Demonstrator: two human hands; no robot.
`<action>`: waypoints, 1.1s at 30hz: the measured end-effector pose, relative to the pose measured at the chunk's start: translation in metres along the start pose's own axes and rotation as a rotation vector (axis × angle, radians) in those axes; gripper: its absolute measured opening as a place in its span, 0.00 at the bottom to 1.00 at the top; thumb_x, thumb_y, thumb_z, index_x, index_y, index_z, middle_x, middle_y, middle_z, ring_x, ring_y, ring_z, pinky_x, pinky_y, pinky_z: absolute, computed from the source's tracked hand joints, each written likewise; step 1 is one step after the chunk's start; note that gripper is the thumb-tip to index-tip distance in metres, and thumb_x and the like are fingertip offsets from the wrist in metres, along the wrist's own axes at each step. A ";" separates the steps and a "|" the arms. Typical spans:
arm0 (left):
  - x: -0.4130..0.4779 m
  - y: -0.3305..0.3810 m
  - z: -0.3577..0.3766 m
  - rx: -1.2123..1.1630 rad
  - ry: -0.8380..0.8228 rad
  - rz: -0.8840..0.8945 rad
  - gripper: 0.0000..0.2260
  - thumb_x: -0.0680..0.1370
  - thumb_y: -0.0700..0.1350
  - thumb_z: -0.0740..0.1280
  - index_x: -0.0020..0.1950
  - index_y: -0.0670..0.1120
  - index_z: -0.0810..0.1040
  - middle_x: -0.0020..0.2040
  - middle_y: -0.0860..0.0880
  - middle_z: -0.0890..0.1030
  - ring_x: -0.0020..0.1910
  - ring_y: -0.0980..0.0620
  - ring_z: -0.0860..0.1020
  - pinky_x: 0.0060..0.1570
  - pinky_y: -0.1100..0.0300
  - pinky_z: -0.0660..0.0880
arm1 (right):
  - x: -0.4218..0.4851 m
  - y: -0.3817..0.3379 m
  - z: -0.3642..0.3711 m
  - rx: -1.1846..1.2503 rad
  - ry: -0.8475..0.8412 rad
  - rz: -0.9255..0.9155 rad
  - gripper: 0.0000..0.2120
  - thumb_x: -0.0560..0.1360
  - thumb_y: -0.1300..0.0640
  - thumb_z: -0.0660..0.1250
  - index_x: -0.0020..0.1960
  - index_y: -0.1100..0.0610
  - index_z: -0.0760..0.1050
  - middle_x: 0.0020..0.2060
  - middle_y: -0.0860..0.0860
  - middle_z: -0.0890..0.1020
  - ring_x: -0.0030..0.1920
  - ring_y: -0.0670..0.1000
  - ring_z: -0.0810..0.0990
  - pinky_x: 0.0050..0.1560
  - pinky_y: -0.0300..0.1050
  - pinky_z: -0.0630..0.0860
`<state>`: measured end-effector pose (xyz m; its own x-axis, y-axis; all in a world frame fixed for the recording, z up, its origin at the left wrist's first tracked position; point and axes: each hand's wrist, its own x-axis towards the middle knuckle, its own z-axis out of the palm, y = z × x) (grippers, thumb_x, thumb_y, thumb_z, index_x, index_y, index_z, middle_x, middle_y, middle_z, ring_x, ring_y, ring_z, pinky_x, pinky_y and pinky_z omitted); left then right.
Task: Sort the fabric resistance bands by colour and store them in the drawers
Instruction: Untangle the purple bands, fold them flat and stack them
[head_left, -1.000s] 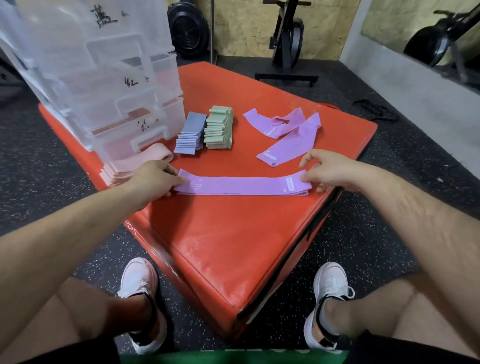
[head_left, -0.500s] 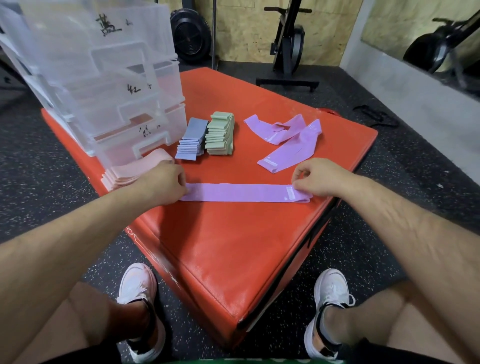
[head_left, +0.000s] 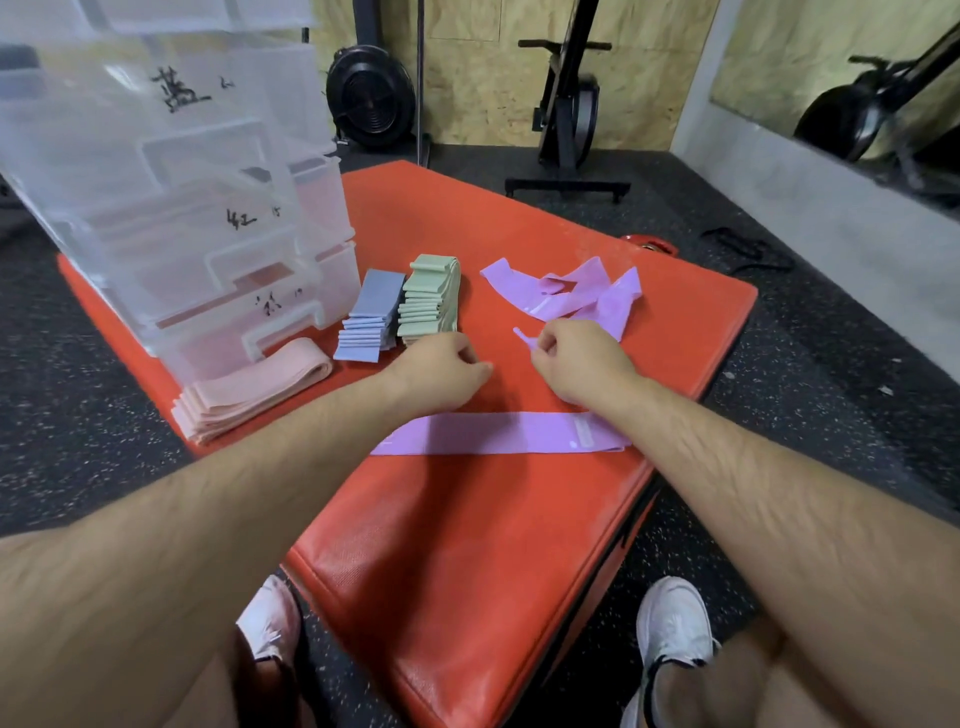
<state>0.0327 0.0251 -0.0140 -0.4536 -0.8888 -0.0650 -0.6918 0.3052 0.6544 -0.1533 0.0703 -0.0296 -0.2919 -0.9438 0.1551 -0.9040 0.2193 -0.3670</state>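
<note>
hands off the flat band, on to the next purple one

both hands had left the ends of the flat purple band (head_left: 498, 434) and gone forward over the red mat (head_left: 467, 545). that band lay smoothed behind our wrists, its length crosswise under both forearms. our right hand (head_left: 576, 364) had its fingers curled and seemed to pinch the near tip of the loose purple band (head_left: 621, 304), whose long axis ran ahead and to the right of that hand, with a second purple band (head_left: 545, 288) crumpled just beyond it. our left hand (head_left: 441, 371) hovered near the right one, fingers loosely bent, holding nothing we could see. the right was plainly the nearer hand; we judged the next move to be a pull back towards us, the left taking the far end. the drawers (head_left: 208, 291) stood ahead and left of the left hand, past the pink stack (head_left: 249, 395).
</note>
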 end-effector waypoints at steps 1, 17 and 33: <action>0.003 0.003 0.002 -0.112 0.000 -0.053 0.13 0.77 0.55 0.67 0.44 0.45 0.78 0.36 0.48 0.82 0.34 0.50 0.78 0.40 0.60 0.75 | 0.000 -0.004 -0.004 0.069 0.040 0.000 0.09 0.75 0.55 0.65 0.40 0.58 0.79 0.37 0.53 0.84 0.42 0.57 0.81 0.43 0.51 0.77; -0.025 0.011 -0.047 0.105 0.232 0.241 0.13 0.80 0.41 0.60 0.35 0.49 0.64 0.32 0.50 0.71 0.30 0.54 0.68 0.27 0.66 0.62 | -0.009 -0.066 -0.040 0.325 -0.051 -0.376 0.17 0.71 0.46 0.65 0.57 0.52 0.76 0.53 0.46 0.79 0.55 0.47 0.77 0.60 0.44 0.73; -0.036 -0.030 -0.115 -0.374 0.381 0.025 0.05 0.73 0.45 0.63 0.43 0.48 0.79 0.43 0.39 0.84 0.40 0.41 0.82 0.48 0.40 0.81 | 0.005 -0.026 -0.056 0.064 -0.335 -0.173 0.13 0.72 0.48 0.76 0.39 0.50 0.72 0.35 0.45 0.72 0.36 0.48 0.71 0.36 0.43 0.66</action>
<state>0.1342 0.0083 0.0550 -0.1828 -0.9652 0.1870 -0.4043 0.2471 0.8806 -0.1491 0.0738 0.0318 -0.0086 -0.9963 -0.0851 -0.9066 0.0437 -0.4198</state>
